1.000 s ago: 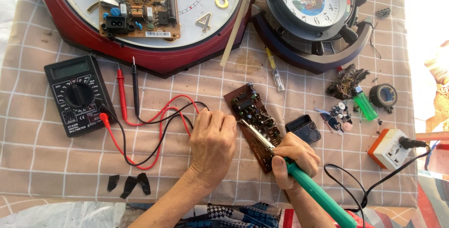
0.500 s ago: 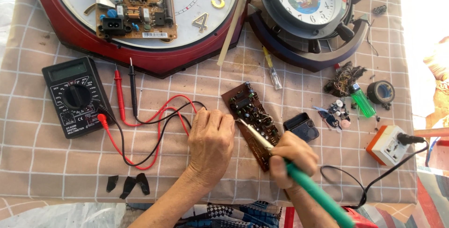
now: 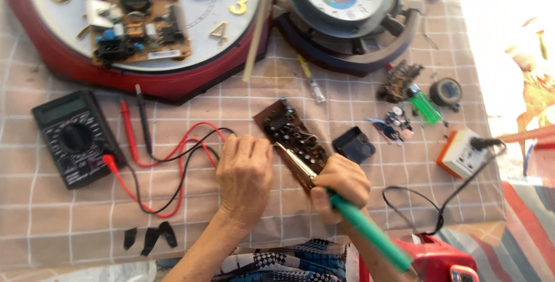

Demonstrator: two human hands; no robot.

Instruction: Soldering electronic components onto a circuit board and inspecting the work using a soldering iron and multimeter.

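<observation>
The right hand (image 3: 342,186) has its grip closed round the green handle of a soldering iron (image 3: 370,230), held like a pen so the metal tip slants up onto the brown circuit board (image 3: 292,134), which lies on the checked cloth (image 3: 52,224) of the worktop just in front of the person. The left hand (image 3: 244,173) rests palm down beside the board's near left edge, fingers curled loosely and holding nothing that can be seen, apparently to steady the board against the tip. Red and black test leads (image 3: 173,166) loop out from under that hand to a black multimeter (image 3: 72,137) further left. A small black box (image 3: 354,144) sits just right of the board, and an orange-and-white socket (image 3: 462,154) with its cord lies near the cloth's right edge. Above, a red wall clock (image 3: 173,85) crowds the far side, so free room lies mostly toward the near left
</observation>
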